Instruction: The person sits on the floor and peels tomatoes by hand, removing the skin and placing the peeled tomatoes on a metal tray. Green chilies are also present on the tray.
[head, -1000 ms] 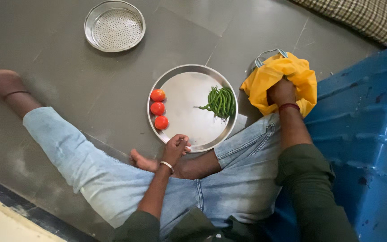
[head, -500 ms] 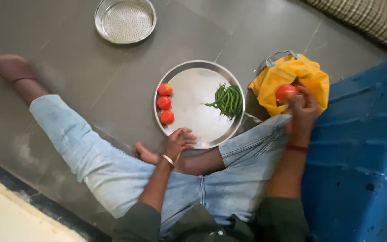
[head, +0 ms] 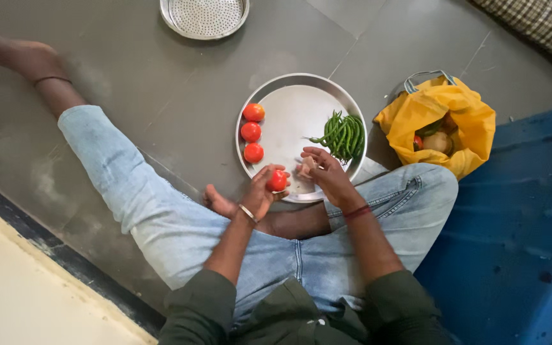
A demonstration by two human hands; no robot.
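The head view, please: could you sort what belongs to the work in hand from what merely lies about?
In use:
left hand holding a tomato
right hand over the steel plate
three tomatoes
green beans
yellow bag of vegetables

Lying about:
perforated steel dish
blue sheet
checked cloth

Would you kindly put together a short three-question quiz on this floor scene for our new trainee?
1. True or false: the round steel plate rests on the grey floor tiles.
2. How many red tomatoes lie in a row on the plate's left side?
3. Which hand holds a small red tomato? A: left hand. B: right hand. C: neither.

Key
1. True.
2. Three tomatoes in a row, across the plate from the bunch of green chillies.
3. A. The right hand hovers close beside it over the plate's near rim; the open yellow cloth bag sits further right with more vegetables inside.
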